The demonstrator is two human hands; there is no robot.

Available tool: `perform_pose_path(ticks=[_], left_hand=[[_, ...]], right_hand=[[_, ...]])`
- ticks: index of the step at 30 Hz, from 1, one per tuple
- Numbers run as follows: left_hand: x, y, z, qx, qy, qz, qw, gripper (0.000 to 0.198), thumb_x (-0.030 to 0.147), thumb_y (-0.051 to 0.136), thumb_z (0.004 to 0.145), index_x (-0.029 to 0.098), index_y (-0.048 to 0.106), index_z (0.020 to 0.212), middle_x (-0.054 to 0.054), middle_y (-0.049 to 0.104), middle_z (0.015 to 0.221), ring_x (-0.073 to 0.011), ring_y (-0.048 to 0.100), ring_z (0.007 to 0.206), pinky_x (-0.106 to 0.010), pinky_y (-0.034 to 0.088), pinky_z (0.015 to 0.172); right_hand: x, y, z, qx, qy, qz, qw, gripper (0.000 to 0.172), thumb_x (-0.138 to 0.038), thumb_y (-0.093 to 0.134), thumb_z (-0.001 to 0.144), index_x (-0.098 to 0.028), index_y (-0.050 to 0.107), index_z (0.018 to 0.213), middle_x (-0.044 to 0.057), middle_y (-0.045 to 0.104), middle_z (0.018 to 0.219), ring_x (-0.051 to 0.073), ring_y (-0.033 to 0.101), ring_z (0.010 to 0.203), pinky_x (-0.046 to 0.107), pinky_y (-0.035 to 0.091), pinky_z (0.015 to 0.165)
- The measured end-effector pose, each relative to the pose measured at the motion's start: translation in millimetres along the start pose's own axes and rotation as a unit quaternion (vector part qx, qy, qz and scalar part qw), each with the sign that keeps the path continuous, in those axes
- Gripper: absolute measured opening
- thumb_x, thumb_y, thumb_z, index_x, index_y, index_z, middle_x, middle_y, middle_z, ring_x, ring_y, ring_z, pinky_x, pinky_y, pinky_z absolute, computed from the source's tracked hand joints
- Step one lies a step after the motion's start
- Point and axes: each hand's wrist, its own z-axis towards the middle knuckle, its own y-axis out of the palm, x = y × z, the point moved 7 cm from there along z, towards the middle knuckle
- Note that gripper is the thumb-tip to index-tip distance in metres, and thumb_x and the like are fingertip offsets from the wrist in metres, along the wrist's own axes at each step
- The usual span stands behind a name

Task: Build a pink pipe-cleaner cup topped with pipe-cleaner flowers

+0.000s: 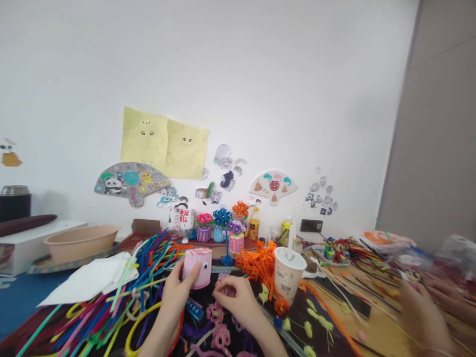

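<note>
While left hand grasped pink pot upright, likely for steadiness, right hand sat curled beside pot, near pink loops; hold undeterminable.

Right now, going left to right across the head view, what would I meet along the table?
Dark flask, tan bowl, left hand holding a pink cup, right hand, white paper cup, small colourful figures, another person's hand.

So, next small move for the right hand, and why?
Probably bring the right hand across to the pink cylinder: the left hand holds it up close by, and the right fingertips are bunched together. Whether they grip anything is unclear.
</note>
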Motion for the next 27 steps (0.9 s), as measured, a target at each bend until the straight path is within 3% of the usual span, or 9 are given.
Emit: perform_pose_path(ticks=[8, 13, 19, 23, 27], left_hand=[[4, 3.4, 3, -0.024, 0.025, 0.202, 0.979, 0.038, 0.019, 0.072, 0.057, 0.019, 0.066, 0.095, -0.012, 0.072, 0.1, -0.0341, 0.063, 0.104, -0.043, 0.044, 0.093], [5, 11.0, -1, -0.062, 0.031, 0.332, 0.941, 0.039, 0.016, 0.062, 0.066, 0.017, 0.063, 0.105, -0.017, 0.07, 0.107, -0.0374, 0.061, 0.106, -0.045, 0.04, 0.091], [-1, 20.8, -2, -0.124, 0.059, 0.406, 0.903, 0.041, 0.01, 0.053, 0.075, 0.018, 0.058, 0.115, -0.012, 0.071, 0.109, -0.0259, 0.065, 0.102, -0.031, 0.043, 0.084], [-5, 25.6, 0, -0.157, 0.088, 0.471, 0.863, 0.047, 0.008, 0.048, 0.079, 0.018, 0.053, 0.124, -0.011, 0.072, 0.104, -0.0251, 0.065, 0.101, -0.029, 0.042, 0.081], [-3, 27.5, -3, -0.165, 0.126, 0.552, 0.808, 0.04, 0.007, 0.05, 0.079, 0.014, 0.06, 0.118, -0.015, 0.072, 0.101, -0.0294, 0.064, 0.099, -0.036, 0.039, 0.085]], right_hand=[[10, -6, 2, 0.02, 0.023, 0.01, 0.999, 0.011, -0.015, 0.064, 0.068, -0.014, 0.075, 0.067, -0.001, 0.065, 0.052, 0.012, 0.053, 0.046, 0.02, 0.039, 0.048], [22, -10, 5, 0.036, 0.041, 0.028, 0.998, 0.025, -0.023, 0.062, 0.074, -0.01, 0.074, 0.092, 0.009, 0.074, 0.074, 0.018, 0.064, 0.058, 0.028, 0.05, 0.056], [19, -4, 3, 0.005, 0.033, 0.06, 0.998, 0.036, -0.027, 0.06, 0.079, -0.013, 0.069, 0.111, 0.013, 0.075, 0.103, 0.026, 0.07, 0.089, 0.037, 0.054, 0.078], [22, -4, 4, 0.009, 0.037, 0.059, 0.998, 0.035, -0.027, 0.061, 0.078, -0.013, 0.07, 0.109, 0.012, 0.075, 0.102, 0.027, 0.069, 0.092, 0.038, 0.054, 0.079], [30, -3, 5, 0.014, 0.049, 0.043, 0.998, 0.036, -0.025, 0.062, 0.075, -0.01, 0.071, 0.107, 0.014, 0.076, 0.096, 0.029, 0.069, 0.087, 0.038, 0.053, 0.073]])
